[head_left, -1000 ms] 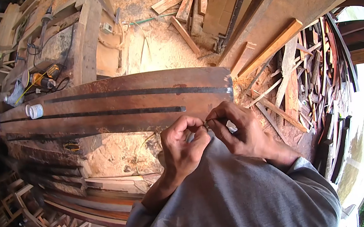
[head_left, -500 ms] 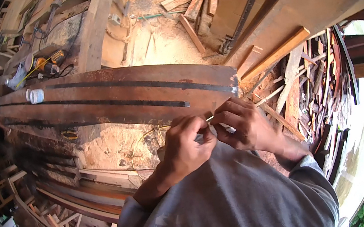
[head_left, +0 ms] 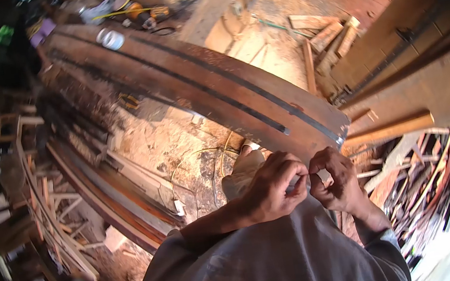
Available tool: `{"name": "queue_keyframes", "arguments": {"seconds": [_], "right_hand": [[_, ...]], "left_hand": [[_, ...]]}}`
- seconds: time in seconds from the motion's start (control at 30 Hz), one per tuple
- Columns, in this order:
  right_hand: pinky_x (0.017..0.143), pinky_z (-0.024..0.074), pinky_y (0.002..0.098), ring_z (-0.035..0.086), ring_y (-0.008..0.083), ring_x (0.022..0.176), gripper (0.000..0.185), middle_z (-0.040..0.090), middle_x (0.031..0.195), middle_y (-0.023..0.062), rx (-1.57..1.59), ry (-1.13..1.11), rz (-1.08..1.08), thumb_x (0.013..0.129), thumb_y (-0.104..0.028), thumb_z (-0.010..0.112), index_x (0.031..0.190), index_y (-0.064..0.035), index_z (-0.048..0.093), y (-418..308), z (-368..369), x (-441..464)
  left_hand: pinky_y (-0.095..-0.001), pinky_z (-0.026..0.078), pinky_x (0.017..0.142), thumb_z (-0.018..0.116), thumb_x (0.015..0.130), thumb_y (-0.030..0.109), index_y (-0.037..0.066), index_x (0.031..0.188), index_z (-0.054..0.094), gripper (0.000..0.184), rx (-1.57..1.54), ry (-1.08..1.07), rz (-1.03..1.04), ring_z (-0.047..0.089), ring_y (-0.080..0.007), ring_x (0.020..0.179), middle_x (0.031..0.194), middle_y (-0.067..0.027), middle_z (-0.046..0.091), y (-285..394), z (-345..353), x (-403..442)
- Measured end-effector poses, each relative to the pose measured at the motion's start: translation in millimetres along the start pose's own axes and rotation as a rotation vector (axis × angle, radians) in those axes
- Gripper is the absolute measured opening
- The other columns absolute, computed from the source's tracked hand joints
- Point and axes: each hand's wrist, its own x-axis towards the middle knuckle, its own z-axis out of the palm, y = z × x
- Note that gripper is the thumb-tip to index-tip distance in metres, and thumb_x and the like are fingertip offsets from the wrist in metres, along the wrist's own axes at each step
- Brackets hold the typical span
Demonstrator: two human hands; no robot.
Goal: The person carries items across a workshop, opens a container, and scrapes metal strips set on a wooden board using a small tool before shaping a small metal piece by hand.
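Note:
My left hand and my right hand are close together in front of my shirt, at the near end of a long brown wooden board. Both hands are closed, thumb and fingers pinched with the fingertips facing each other. Whatever lies between the fingertips is too small to make out. Dark strips run lengthwise along the board. A white tub stands near the board's far end.
An orange and black power tool lies beyond the board. Short wood blocks rest on the sawdust-covered floor. Long planks are stacked at left, and a scrap wood pile lies at right. A cable loops over the floor.
The view has turned, so the board now slants down to the right. A thin pale piece seen between my fingertips before can no longer be made out. Both hands remain pinched.

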Motion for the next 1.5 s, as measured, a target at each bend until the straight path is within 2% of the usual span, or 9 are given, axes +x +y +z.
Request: {"name": "queue_keyframes", "arguments": {"seconds": [0.23, 0.47, 0.7, 0.83, 0.93, 1.13, 1.23, 1.37, 1.5], "right_hand": [[0.074, 0.0538, 0.0361, 0.068, 0.0305, 0.083, 0.032, 0.065, 0.092, 0.0136, 0.237, -0.237, 0.129, 0.068, 0.009, 0.067, 0.097, -0.0026, 0.062, 5, 18, -15], [0.077, 0.0531, 0.0354, 0.067, 0.0304, 0.085, 0.022, 0.067, 0.093, 0.0157, 0.163, -0.133, 0.089, 0.075, 0.010, 0.065, 0.095, 0.0002, 0.063, -31, 54, -10], [0.075, 0.0527, 0.0312, 0.068, 0.0219, 0.082, 0.017, 0.069, 0.092, 0.0128, 0.154, -0.042, 0.191, 0.079, 0.010, 0.066, 0.094, 0.0019, 0.066, -50, 119, 11], [0.073, 0.0511, 0.0273, 0.066, 0.0159, 0.081, 0.015, 0.068, 0.093, 0.0094, 0.517, -0.067, 0.471, 0.084, 0.009, 0.064, 0.096, 0.0004, 0.067, -62, 218, 52], [0.076, 0.0519, 0.0303, 0.066, 0.0204, 0.088, 0.018, 0.069, 0.097, 0.0116, 0.531, -0.209, 0.333, 0.085, 0.011, 0.065, 0.100, 0.0008, 0.068, -83, 296, 106], [0.076, 0.0546, 0.0371, 0.066, 0.0310, 0.094, 0.025, 0.066, 0.098, 0.0135, 0.178, -0.442, -0.218, 0.077, 0.004, 0.075, 0.100, -0.0021, 0.070, -127, 394, 211], [0.076, 0.0541, 0.0372, 0.065, 0.0299, 0.094, 0.025, 0.065, 0.098, 0.0127, 0.123, -0.449, -0.360, 0.076, 0.005, 0.075, 0.100, -0.0020, 0.070, -131, 411, 244], [0.079, 0.0537, 0.0387, 0.064, 0.0296, 0.097, 0.034, 0.064, 0.101, 0.0126, 0.044, -0.498, -0.708, 0.069, 0.000, 0.077, 0.102, -0.0006, 0.070, -126, 426, 295], [0.081, 0.0545, 0.0391, 0.065, 0.0301, 0.098, 0.036, 0.065, 0.108, 0.0117, -0.048, -0.445, -0.847, 0.066, -0.005, 0.079, 0.101, -0.0024, 0.070, -112, 441, 334]], "left_hand": [[-0.0356, 0.048, 0.067, 0.071, 0.076, -0.004, 0.003, 0.091, 0.053, 0.024, -0.094, 0.120, -0.268, 0.059, -0.0235, 0.073, 0.083, -0.0092, 0.057, 15, 8, -55], [-0.0275, 0.048, 0.064, 0.067, 0.084, -0.002, 0.001, 0.096, 0.060, 0.015, -0.171, 0.146, -0.445, 0.060, -0.0135, 0.073, 0.089, -0.0063, 0.061, 21, -17, -85], [-0.0338, 0.051, 0.069, 0.072, 0.087, 0.004, 0.002, 0.102, 0.063, 0.017, -0.172, 0.220, -0.272, 0.065, -0.0234, 0.079, 0.094, -0.0125, 0.065, -16, -75, -114], [-0.0348, 0.052, 0.071, 0.071, 0.088, 0.004, 0.003, 0.101, 0.064, 0.015, -0.091, 0.289, -0.228, 0.065, -0.0250, 0.080, 0.092, -0.0126, 0.065, -53, -164, -155], [-0.0351, 0.052, 0.074, 0.071, 0.088, 0.007, 0.003, 0.099, 0.066, 0.013, -0.066, 0.365, -0.313, 0.066, -0.0270, 0.083, 0.093, -0.0132, 0.066, -74, -245, -201], [-0.0477, 0.033, 0.113, 0.075, 0.081, 0.009, 0.002, 0.106, 0.069, 0.027, -0.096, 0.700, -0.244, 0.046, -0.0336, 0.133, 0.132, -0.0151, 0.058, -90, -374, -264], [-0.0388, 0.044, 0.104, 0.067, 0.090, 0.013, -0.003, 0.130, 0.055, 0.044, -0.363, 0.959, -0.443, 0.053, -0.0235, 0.122, 0.130, -0.0132, 0.058, -104, -406, -268], [-0.0404, 0.053, 0.093, 0.063, 0.098, 0.018, -0.005, 0.140, 0.044, 0.051, -1.221, 0.342, -0.554, 0.064, -0.0251, 0.110, 0.122, -0.0174, 0.064, -158, -441, -262], [-0.0371, 0.057, 0.084, 0.071, 0.090, 0.007, -0.006, 0.135, 0.049, 0.051, -1.253, 0.323, -0.729, 0.069, -0.0225, 0.095, 0.109, -0.0170, 0.068, -186, -464, -237]]}}
